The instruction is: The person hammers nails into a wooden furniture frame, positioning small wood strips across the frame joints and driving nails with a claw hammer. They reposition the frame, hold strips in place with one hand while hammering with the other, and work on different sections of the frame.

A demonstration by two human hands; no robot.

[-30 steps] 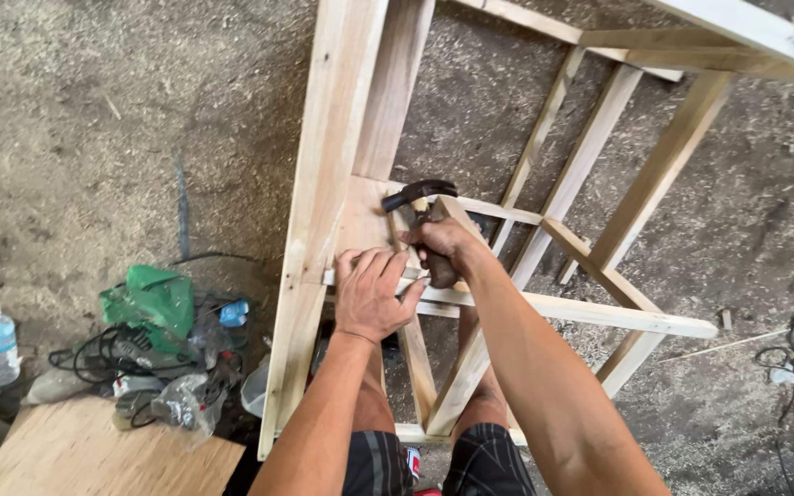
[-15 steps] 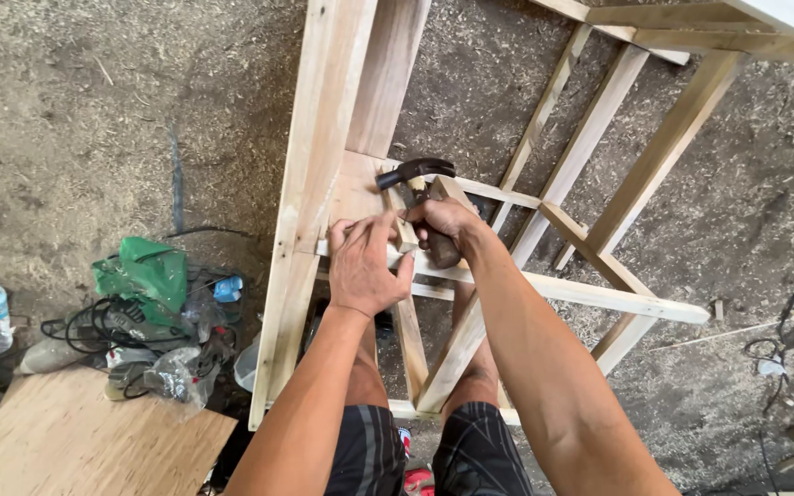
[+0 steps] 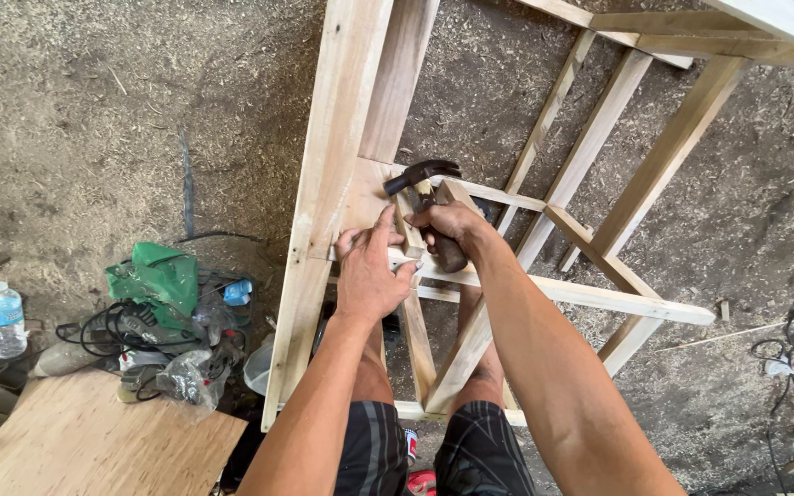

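A pale wooden frame (image 3: 333,165) of planks and slats stands on the dirt floor below me. My right hand (image 3: 448,230) grips the wooden handle of a claw hammer (image 3: 423,174), whose dark metal head sits just above a thin slat. My left hand (image 3: 368,271) lies flat against the frame's wide plank, fingers pointing up toward the hammer head, steadying a narrow strip. My knees in dark striped shorts show beneath the frame.
On the floor at left lie a green bag (image 3: 160,276), a power tool with black cords (image 3: 130,326) and clear plastic. A water bottle (image 3: 2,320) stands at far left. A plywood sheet (image 3: 94,441) fills the lower left. Cables (image 3: 783,349) trail at right.
The hammer head has stayed near the same spot on the slat while my left hand slid slightly, its fingers now stretched up toward the hammer.
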